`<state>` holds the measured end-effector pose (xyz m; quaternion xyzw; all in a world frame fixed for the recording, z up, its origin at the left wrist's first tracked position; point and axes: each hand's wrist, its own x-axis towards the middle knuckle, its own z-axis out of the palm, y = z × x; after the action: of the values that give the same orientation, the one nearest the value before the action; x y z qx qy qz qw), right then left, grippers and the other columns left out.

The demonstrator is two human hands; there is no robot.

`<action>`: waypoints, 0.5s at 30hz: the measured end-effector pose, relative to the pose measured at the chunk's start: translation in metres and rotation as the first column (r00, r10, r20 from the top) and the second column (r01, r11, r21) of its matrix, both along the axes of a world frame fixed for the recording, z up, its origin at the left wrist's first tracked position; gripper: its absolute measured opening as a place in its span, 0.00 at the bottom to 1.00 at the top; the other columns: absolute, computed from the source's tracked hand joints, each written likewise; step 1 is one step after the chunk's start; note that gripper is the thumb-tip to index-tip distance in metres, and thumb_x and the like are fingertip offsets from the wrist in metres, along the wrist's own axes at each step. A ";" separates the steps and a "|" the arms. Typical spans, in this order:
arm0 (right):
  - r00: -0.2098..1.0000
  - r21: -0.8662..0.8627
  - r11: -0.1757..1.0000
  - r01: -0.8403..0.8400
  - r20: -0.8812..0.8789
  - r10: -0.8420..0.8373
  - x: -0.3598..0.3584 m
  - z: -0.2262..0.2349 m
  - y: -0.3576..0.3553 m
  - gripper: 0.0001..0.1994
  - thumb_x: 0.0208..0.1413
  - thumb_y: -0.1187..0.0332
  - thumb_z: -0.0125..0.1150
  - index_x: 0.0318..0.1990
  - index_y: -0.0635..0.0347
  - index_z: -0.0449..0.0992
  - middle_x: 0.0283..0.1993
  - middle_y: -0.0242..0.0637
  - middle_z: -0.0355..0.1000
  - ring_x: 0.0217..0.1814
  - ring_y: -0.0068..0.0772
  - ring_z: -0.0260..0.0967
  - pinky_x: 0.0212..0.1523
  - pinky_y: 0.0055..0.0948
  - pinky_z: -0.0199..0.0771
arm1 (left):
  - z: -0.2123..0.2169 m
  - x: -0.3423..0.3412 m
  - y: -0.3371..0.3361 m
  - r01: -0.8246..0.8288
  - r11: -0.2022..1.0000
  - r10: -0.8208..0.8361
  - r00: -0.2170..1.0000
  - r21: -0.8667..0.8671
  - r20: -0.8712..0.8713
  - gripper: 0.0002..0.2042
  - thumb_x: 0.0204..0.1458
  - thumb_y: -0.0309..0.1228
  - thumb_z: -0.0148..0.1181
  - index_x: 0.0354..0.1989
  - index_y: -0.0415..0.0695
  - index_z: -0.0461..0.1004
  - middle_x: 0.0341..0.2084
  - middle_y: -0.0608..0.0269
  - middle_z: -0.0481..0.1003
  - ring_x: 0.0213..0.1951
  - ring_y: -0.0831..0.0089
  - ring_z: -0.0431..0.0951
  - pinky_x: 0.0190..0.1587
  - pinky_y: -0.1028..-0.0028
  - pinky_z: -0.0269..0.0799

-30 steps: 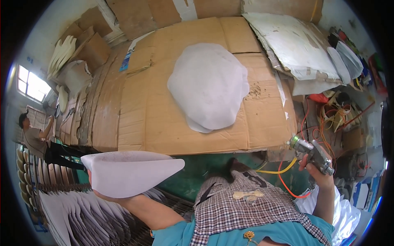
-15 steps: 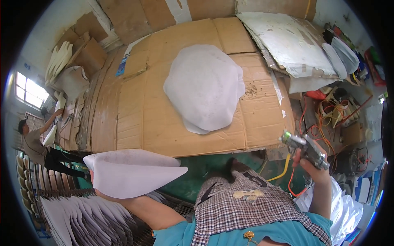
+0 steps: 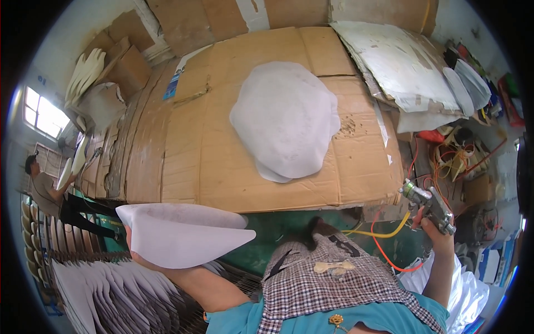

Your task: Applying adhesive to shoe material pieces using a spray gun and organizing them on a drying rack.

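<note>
While level, white piece (image 3: 183, 236) tip rightward

You stand at a cardboard-covered table (image 3: 222, 161); a bright window (image 3: 43, 116) lights the left wall, and cables (image 3: 456, 161) clutter the floor at right

The left hand (image 3: 146, 257) holds a white pointed sheet (image 3: 181, 235) near left; the right hand (image 3: 433, 229) grips a spray gun (image 3: 428, 205) beside the cardboard-covered table (image 3: 222, 150).
</note>
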<state>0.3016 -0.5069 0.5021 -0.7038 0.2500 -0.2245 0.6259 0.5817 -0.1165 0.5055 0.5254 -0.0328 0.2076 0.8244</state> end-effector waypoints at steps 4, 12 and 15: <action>0.997 -0.001 0.998 0.057 0.046 -0.057 0.034 -0.011 -0.008 0.11 0.46 0.70 0.58 0.36 0.66 0.70 0.28 0.34 0.69 0.28 0.26 0.67 0.33 0.26 0.68 | 0.000 0.005 0.003 0.127 0.990 -0.125 0.991 -0.066 0.042 0.17 0.54 0.34 0.39 0.42 0.34 0.69 0.35 0.53 0.73 0.32 0.65 0.75 0.33 0.67 0.74; 0.990 -0.856 0.515 0.050 -0.026 -0.140 0.164 -0.140 -0.105 0.27 0.48 0.67 0.58 0.56 0.62 0.59 0.42 0.43 0.68 0.44 0.39 0.66 0.48 0.32 0.64 | 0.041 0.026 -0.027 0.168 0.948 -0.213 0.966 -0.270 -0.145 0.14 0.51 0.36 0.44 0.33 0.39 0.72 0.27 0.57 0.75 0.29 0.65 0.76 0.33 0.67 0.73; 0.978 -0.620 0.763 -0.181 -0.193 0.076 0.230 -0.139 -0.070 0.21 0.49 0.63 0.57 0.50 0.65 0.64 0.43 0.47 0.68 0.47 0.45 0.65 0.49 0.34 0.63 | 0.069 0.036 -0.025 0.225 0.934 -0.240 0.971 -0.277 -0.019 0.11 0.51 0.32 0.47 0.34 0.38 0.71 0.28 0.57 0.75 0.29 0.65 0.76 0.34 0.70 0.72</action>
<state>0.5321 -0.5765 0.3627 -0.9043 0.1588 -0.1962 0.3443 0.6180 -0.1412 0.5749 0.4044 -0.0440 0.0973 0.9083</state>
